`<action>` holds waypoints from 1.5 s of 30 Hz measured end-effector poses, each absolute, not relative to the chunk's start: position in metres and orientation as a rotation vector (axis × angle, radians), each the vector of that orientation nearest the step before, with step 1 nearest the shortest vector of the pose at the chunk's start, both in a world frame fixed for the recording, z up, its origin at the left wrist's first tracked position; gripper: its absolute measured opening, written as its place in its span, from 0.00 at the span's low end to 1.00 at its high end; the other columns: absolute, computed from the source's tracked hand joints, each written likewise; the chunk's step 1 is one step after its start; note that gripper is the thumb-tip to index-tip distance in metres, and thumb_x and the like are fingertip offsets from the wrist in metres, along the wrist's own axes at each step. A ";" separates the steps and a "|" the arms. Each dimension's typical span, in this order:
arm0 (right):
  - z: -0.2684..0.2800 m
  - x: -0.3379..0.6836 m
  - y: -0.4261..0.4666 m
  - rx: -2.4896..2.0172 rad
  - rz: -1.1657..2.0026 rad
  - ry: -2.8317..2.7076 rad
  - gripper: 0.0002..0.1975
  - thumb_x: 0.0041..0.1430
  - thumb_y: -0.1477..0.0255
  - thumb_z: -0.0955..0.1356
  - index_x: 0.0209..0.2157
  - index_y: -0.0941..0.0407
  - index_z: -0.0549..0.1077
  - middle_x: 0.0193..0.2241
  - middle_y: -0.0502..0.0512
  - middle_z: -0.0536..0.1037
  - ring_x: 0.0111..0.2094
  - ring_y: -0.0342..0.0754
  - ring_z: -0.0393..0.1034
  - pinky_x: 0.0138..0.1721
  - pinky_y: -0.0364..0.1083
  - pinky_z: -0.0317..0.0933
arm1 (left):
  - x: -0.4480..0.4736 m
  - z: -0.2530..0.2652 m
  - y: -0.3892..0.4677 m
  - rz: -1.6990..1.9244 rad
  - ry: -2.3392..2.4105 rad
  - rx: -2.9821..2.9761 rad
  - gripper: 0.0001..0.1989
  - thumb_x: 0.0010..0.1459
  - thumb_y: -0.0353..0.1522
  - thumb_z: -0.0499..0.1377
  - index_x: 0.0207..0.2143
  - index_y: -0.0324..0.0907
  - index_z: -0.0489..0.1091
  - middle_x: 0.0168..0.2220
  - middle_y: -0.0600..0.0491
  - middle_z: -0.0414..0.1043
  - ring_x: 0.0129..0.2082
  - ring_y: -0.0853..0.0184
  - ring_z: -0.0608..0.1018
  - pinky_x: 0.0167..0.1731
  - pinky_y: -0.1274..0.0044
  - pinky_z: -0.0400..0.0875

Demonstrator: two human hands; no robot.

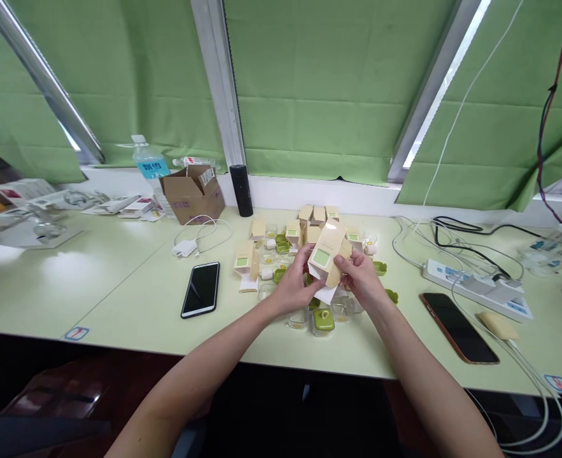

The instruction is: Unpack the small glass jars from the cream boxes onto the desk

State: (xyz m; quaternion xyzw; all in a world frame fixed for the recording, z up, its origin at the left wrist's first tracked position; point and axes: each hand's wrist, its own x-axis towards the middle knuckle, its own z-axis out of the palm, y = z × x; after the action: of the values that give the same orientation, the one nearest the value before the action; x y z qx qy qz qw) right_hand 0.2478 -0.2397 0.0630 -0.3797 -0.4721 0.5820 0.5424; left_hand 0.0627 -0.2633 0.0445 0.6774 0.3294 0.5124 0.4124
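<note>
Between my two hands is a small cream paperboard box (pixel 327 245) with a green square on its front and its flaps open at the lower end. My left hand (pixel 296 283) grips its left side, thumb below. My right hand (pixel 359 273) pinches a flap on the right side. Under and around the hands lie several clear containers (pixel 297 319) and green lids (pixel 380 268). One container with a green lid (pixel 323 320) sits at the front. More cream boxes (pixel 245 257) stand to the left and behind. Parts of the pile are hidden by my hands.
A white-framed phone (pixel 201 289) lies left, another phone (pixel 458 327) right beside a power strip (pixel 476 289) with cables. Behind stand a black cylinder (pixel 241 191), an open cardboard box (pixel 193 196) and a water bottle (pixel 151 165). A white charger (pixel 185 248) with its cord rests nearby.
</note>
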 end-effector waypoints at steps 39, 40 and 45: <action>0.053 0.259 -0.229 -0.964 0.831 -1.137 0.19 0.59 0.52 0.72 0.40 0.53 0.73 0.26 0.50 0.81 0.23 0.44 0.69 0.25 0.44 0.62 | 0.032 0.084 -0.127 1.001 1.767 1.351 0.21 0.64 0.41 0.59 0.22 0.37 0.74 0.13 0.48 0.66 0.15 0.67 0.66 0.20 0.75 0.62; 0.054 0.259 -0.229 -0.961 0.832 -1.137 0.19 0.59 0.53 0.72 0.40 0.53 0.73 0.26 0.50 0.81 0.22 0.44 0.69 0.25 0.44 0.62 | 0.029 0.085 -0.134 1.026 1.770 1.387 0.22 0.64 0.42 0.58 0.23 0.37 0.75 0.13 0.49 0.66 0.15 0.67 0.67 0.21 0.74 0.63; 0.055 0.260 -0.232 -0.947 0.790 -1.170 0.17 0.61 0.54 0.72 0.38 0.54 0.74 0.24 0.50 0.80 0.21 0.43 0.68 0.25 0.44 0.62 | 0.014 0.080 -0.183 1.227 1.719 1.573 0.13 0.63 0.38 0.58 0.43 0.40 0.78 0.21 0.53 0.75 0.20 0.67 0.72 0.26 0.76 0.65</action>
State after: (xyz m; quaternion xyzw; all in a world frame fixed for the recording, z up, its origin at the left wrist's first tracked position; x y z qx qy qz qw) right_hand 0.2595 -0.2317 0.0552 -0.4186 -0.5169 0.3492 0.6601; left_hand 0.0136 -0.1831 0.0797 0.5781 0.6318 0.4509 0.2515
